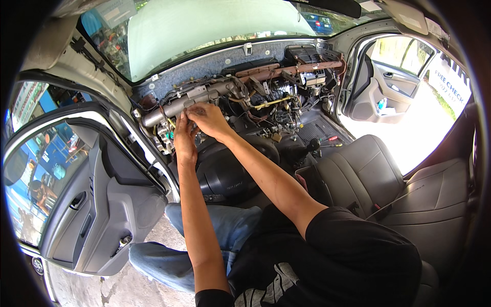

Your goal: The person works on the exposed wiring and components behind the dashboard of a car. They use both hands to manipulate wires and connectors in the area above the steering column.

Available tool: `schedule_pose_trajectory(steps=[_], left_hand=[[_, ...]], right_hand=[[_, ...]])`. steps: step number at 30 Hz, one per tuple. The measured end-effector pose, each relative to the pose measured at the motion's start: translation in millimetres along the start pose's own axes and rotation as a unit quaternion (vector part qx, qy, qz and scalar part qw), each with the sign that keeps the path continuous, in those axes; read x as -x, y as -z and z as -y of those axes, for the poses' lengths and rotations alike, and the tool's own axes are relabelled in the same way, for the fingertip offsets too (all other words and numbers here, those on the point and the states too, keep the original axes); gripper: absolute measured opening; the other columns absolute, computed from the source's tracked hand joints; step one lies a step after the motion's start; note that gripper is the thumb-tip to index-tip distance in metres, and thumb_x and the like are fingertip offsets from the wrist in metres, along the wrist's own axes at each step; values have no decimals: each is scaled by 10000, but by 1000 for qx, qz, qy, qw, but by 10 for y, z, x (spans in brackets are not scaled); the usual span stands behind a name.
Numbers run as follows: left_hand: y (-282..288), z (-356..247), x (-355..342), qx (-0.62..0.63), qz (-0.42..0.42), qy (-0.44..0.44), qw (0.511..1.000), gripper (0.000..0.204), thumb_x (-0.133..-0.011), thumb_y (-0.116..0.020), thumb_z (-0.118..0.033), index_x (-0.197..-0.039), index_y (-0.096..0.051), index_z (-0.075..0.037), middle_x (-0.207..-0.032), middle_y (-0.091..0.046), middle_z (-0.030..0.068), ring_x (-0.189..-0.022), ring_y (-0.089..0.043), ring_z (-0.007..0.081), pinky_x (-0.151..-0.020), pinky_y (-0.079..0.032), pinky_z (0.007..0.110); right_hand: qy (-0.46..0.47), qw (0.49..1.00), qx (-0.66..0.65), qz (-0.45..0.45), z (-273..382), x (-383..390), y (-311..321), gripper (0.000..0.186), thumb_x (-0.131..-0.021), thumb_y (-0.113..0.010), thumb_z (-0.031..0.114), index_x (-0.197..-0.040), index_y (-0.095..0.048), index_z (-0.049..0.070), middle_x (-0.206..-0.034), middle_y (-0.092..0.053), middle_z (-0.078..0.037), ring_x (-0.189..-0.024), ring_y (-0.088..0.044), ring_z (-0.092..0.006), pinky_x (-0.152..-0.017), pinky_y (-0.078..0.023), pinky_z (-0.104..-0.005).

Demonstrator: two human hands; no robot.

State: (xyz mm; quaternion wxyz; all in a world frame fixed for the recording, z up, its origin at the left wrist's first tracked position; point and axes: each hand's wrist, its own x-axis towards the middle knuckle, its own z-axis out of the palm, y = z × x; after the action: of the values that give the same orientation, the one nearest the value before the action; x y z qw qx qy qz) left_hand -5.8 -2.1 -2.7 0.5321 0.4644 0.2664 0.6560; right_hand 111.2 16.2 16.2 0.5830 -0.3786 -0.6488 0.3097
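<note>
My left hand (185, 146) and my right hand (204, 118) meet just below a silver metal tube (156, 116) of the stripped dashboard frame, at the driver's side. Their fingers are closed together around a small spot among wiring and fittings; what they grip is too small and hidden to name. A green connector (169, 135) sits just left of my left hand. A rusty brown crossbar (312, 68) with exposed brackets and cable bundles continues to the right. Below my hands lies a large black rounded plastic piece (215, 174).
The open left door (117, 215) and open right door (381, 97) flank the cabin. Grey seats (363, 169) are at right. A gear lever (299, 153) rises from the floor, with a red-handled tool (331, 139) nearby. The windshield (215, 30) is ahead.
</note>
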Motion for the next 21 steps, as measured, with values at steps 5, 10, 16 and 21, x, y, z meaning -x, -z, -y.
schedule_pose_trajectory(steps=[5, 10, 16, 21], left_hand=[[-2, -11, 10, -4, -8, -6, 1000, 386, -1087, -476, -352, -1341, -550, -70, -1287, -598, 52, -1172, -564, 190, -965, -447, 359], [1, -18, 8, -2, -26, -3, 1000, 273, -1078, -499, -318, -1227, -579, -103, -1186, -613, 30, -1079, -576, 160, -929, -452, 351], [8, -9, 10, 1, -43, -9, 999, 203, -1060, -496, -238, -1193, -568, -103, -1134, -623, 23, -1019, -598, 142, -910, -460, 356], [26, 4, -2, 7, -39, -12, 999, 185, -1050, -482, -203, -1184, -559, -101, -1121, -624, 26, -1022, -599, 143, -906, -458, 349]], right_hand=[[-21, 1000, -7, 10, 33, 11, 22, 229, -919, -684, 163, -1050, -703, -24, -985, -747, -127, -922, -717, -176, -790, -555, -312], [-16, 1000, -24, 10, 31, 16, 25, 213, -909, -688, 147, -1031, -690, -28, -957, -740, -124, -903, -713, -178, -779, -554, -314], [-12, 1000, -4, -3, -10, -10, -1, 206, -906, -685, 142, -1025, -686, -26, -935, -734, -123, -881, -706, -174, -759, -550, -316], [-16, 1000, -6, -2, -14, -13, 0, 209, -903, -687, 144, -1025, -684, -26, -922, -732, -120, -861, -702, -171, -747, -547, -314]])
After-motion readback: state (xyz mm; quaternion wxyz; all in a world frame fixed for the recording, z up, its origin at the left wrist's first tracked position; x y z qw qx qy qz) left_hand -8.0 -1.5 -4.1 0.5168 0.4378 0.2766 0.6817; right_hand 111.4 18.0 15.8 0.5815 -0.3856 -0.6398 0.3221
